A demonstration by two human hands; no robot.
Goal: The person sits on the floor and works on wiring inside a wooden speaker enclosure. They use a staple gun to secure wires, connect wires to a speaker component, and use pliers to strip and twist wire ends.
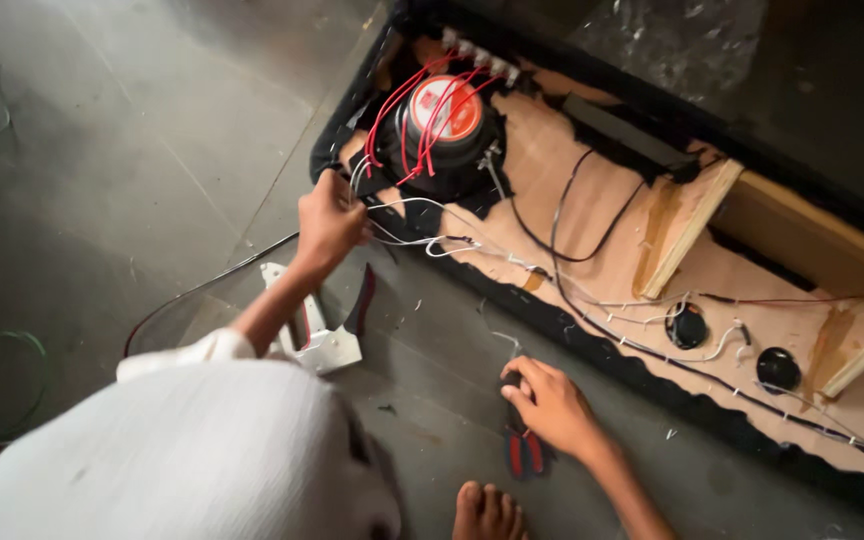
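Your left hand [330,222] is raised at the near-left corner of the open speaker cabinet [572,160], fingers clenched around a bundle of thin white wires [422,240]. The wires run from your grip to the right across the cabinet's wooden panel.

Your right hand [550,405] rests on the floor [152,150] near you, just outside the cabinet's black edge. Its fingers are curled over pliers [524,452] with red-and-black handles; the handles show below the palm. A short wire end sticks up at the fingertips. Whether the hand grips the pliers firmly or only lies on them, you cannot tell.

The speaker [444,125] sits at the far-left end of the cabinet, its round magnet facing up. Red wires [402,120] loop over it toward a terminal row at the far edge. A black cable [572,250] runs along the panel to the right, past two small round black parts [690,326]. Wooden braces [687,230] stand at the right.

A white metal bracket [327,345] lies on the floor below your left forearm. Your bare foot [487,512] is at the near edge.
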